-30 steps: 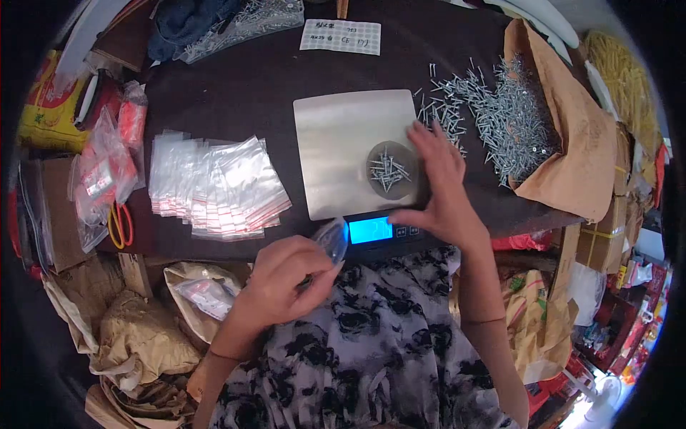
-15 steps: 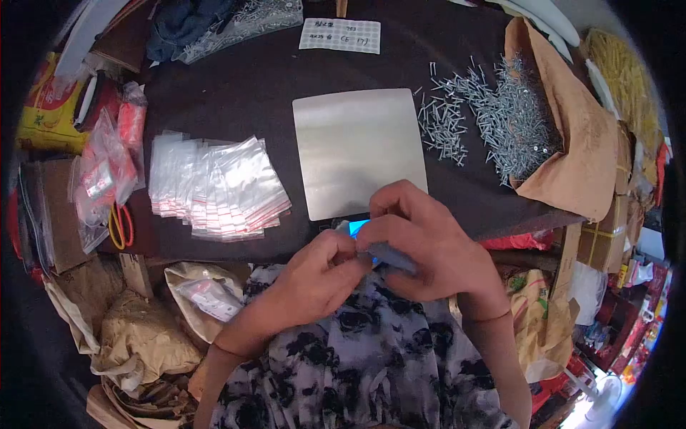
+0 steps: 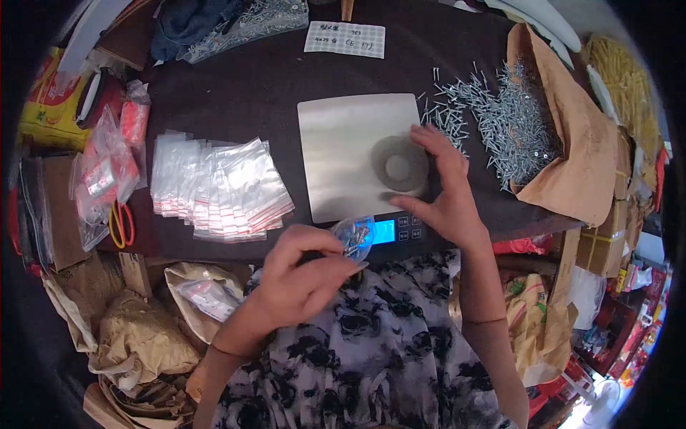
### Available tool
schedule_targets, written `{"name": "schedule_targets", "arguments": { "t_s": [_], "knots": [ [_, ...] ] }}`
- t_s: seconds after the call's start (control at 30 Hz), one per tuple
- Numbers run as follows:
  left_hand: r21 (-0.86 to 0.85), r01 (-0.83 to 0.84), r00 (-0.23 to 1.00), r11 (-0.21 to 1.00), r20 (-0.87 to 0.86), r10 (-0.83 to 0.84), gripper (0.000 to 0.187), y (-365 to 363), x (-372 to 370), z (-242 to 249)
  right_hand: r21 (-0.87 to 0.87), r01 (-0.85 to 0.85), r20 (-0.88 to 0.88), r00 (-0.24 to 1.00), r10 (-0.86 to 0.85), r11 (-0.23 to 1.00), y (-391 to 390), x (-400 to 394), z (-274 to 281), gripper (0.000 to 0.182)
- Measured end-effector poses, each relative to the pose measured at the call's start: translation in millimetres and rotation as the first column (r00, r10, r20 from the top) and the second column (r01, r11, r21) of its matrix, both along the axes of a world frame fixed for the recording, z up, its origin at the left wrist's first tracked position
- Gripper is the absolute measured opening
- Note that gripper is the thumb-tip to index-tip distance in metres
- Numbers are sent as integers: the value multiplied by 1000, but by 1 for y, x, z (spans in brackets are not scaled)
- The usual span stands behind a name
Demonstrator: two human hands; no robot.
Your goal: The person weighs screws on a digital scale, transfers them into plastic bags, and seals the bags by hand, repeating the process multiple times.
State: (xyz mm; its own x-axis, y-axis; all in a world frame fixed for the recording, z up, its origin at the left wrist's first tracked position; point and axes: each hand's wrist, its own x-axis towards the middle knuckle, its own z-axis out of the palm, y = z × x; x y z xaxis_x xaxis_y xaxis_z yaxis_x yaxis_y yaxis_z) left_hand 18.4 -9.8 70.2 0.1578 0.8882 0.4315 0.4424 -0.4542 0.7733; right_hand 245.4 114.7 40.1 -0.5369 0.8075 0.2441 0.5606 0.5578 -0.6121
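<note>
A small clear bag with screws inside (image 3: 355,238) is pinched in my left hand (image 3: 304,275), over the left part of the scale's lit display (image 3: 384,231). My right hand (image 3: 450,189) has its thumb and fingers around the near and far sides of a round grey dish (image 3: 399,166). This dish, slightly blurred, is over the right half of the scale's square metal plate (image 3: 339,154). To the right of the plate lies a heap of loose screws (image 3: 511,125), partly on an open brown paper bag (image 3: 579,143).
Flat, empty zip bags (image 3: 218,186) overlap on the left of the dark table (image 3: 250,89). A dotted label sheet (image 3: 345,39) and a clear bag of screws (image 3: 257,27) are at the back. Red-handled scissors (image 3: 121,225) and pink plastic packets (image 3: 107,164) lie at the left edge.
My right hand has moved up and right with the grey dish, from beside my left hand to the metal plate. The screw bag in my left hand and the display now show clearly.
</note>
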Motion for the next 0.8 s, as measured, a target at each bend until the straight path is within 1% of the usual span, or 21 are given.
{"name": "schedule_targets", "arguments": {
  "t_s": [0.07,0.1,0.2,0.3,0.4,0.43,0.53,0.63,0.73,0.8],
  "knots": [
    [25,-72,995,997,69,70,21,1,-4,2,14,14,-65,998,-13,1000,0,0,6,71],
    [22,-94,993,995,77,92,19,4,-7,5,21,24,-97,995,-22,999,-1,0,10,68],
    [35,-77,994,996,78,74,17,14,-7,3,53,-93,-261,960,104,994,-1,4,20,52],
    [101,32,993,994,-112,-20,18,20,-10,1,-10,-372,-310,884,351,928,-8,0,42,43],
    [144,39,991,989,-132,-19,20,26,-6,-6,-92,-495,-198,859,471,864,-17,-21,55,44],
    [147,20,991,989,-135,0,20,25,-6,-9,-45,-481,-104,874,475,875,-20,-30,55,38],
    [138,-21,990,990,-133,40,20,21,-6,-16,15,-469,86,880,466,883,-25,-44,49,29],
    [107,-27,992,994,-116,39,20,16,-8,-23,45,-496,293,836,464,867,-32,-54,39,21],
    [73,-20,993,997,-110,28,21,14,-8,-32,29,-506,462,772,438,862,-32,-60,41,17],
    [36,-12,993,999,-113,16,21,13,-9,-33,48,-510,448,779,438,859,-31,-62,42,17]
  ]
}}
